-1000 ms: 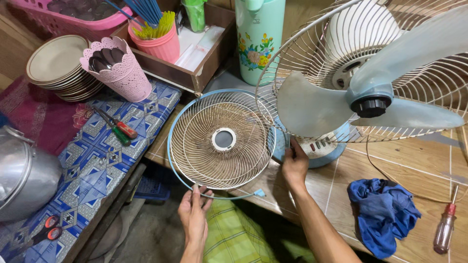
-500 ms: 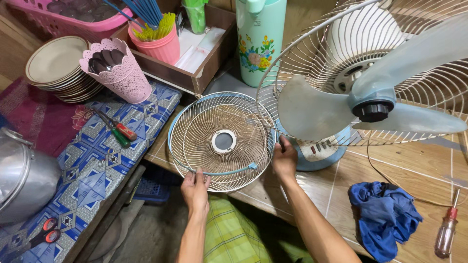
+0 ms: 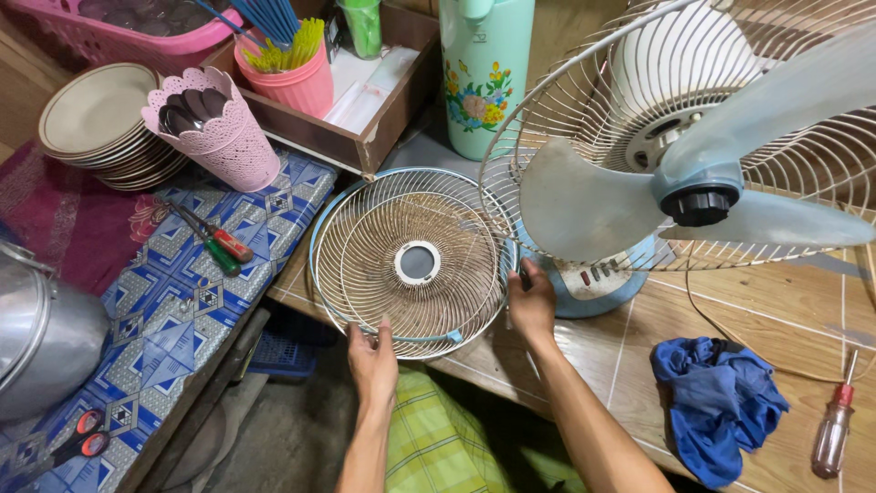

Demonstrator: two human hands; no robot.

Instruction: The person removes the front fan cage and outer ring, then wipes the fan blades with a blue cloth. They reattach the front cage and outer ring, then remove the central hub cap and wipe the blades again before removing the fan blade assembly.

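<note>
Fan grille (image 3: 415,260) now lower, flatter, between both hands.

I see the fan grille (image 3: 415,260) at the centre of the frame: a round wire guard, dusty and rust-tinged, with a pale blue rim and a white ring at its hub. It lies nearly flat, tilted slightly, over the near edge of the desk (image 3: 730,310).

A small pale control label (image 3: 595,275) with red marks sits on the fan's blue base (image 3: 630,290).
</note>
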